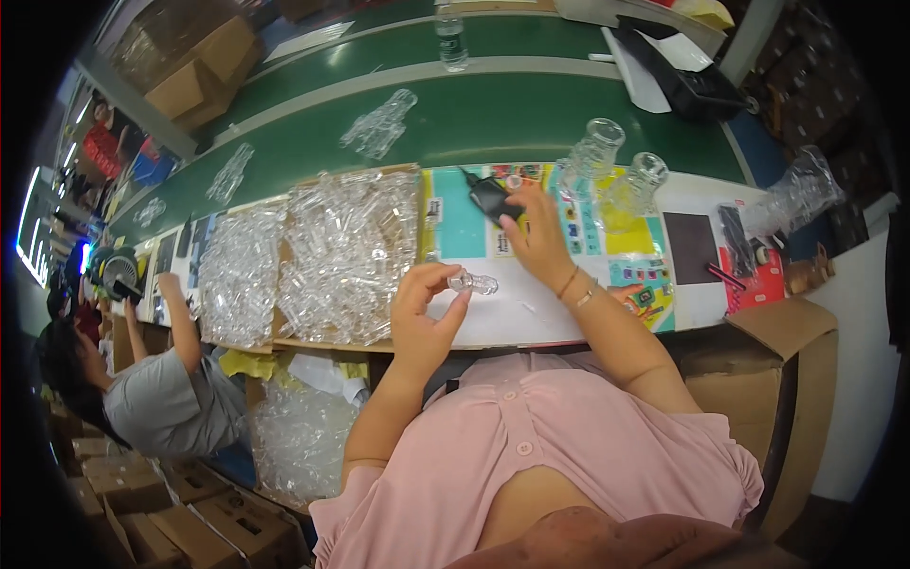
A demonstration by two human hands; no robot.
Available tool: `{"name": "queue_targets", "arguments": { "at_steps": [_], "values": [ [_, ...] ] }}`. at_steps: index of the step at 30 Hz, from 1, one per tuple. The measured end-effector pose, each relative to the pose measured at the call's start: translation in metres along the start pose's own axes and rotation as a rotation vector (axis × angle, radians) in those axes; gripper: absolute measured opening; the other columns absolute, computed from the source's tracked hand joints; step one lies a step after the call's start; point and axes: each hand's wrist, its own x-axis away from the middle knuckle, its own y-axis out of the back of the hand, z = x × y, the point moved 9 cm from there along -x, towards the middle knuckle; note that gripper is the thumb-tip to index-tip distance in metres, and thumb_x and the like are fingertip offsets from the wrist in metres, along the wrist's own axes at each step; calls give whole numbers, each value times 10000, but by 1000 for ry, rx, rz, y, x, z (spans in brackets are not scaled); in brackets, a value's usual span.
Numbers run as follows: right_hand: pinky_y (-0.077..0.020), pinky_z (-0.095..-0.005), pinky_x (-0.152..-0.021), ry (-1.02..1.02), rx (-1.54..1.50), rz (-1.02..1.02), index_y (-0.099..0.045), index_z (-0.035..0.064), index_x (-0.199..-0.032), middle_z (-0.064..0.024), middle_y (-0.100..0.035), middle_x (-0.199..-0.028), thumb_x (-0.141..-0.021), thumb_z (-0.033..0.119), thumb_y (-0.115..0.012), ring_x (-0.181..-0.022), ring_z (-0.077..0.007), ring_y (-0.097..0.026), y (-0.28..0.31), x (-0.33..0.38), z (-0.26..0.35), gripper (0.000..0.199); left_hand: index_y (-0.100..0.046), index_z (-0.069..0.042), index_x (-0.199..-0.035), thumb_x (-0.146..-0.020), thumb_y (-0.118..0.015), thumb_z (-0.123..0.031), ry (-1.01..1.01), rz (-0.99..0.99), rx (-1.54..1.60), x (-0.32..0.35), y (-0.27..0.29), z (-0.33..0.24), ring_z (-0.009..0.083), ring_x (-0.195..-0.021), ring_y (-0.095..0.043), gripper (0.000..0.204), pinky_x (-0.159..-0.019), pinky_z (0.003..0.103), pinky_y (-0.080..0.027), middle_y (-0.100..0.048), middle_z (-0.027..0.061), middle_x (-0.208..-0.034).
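Clear bumpy tube (482, 284) juts rightward from left hand (424, 309), thumb-and-finger pinch. Right hand (540, 232) half-curled at black device (489, 200); grip unclear.

Your bench (517, 324): white surface, colourful printed sheet (457, 228) from middle to right. At left, two heaps side by side: left heap (237, 275) and right heap (351, 256), both small clear pieces; brown cardboard wall (418, 218) edges right one. Dark object (491, 201) at far middle; resting or lifted, you can't tell. Right: two clear ribbed vessels, far one (599, 147), near one (646, 180); beyond them dark square (695, 247), red sheet (768, 289). Far from you, green surface (521, 123) carries clear cluster (379, 123), water bottle (452, 43), black tray (697, 85).
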Motion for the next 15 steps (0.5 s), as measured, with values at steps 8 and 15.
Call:
{"name": "queue_targets", "arguments": {
  "at_steps": [8,15],
  "values": [
    [-431,-237,-709,-501,-1297,320,-320,32,-1305,-85,-544,-981,-939,271,-418,-777,-114,-523,55,41,-9,448,-499,-6,-1074,-730,-677,-48,45,230,417,-48,-110,-2,214,-1030,-527,389,-879,312,-418,-538,106,-1068],
    [-412,-228,-674,-580,-1161,-618,-306,62,-1323,-61,-514,-840,-957,282,-371,-681,-95,-465,168,49,-118,432,-435,7,-1150,-656,-759,-215,-113,255,1,-76,-237,28,316,-1092,-466,632,-927,354,-378,-493,192,-1139]
  ]
}}
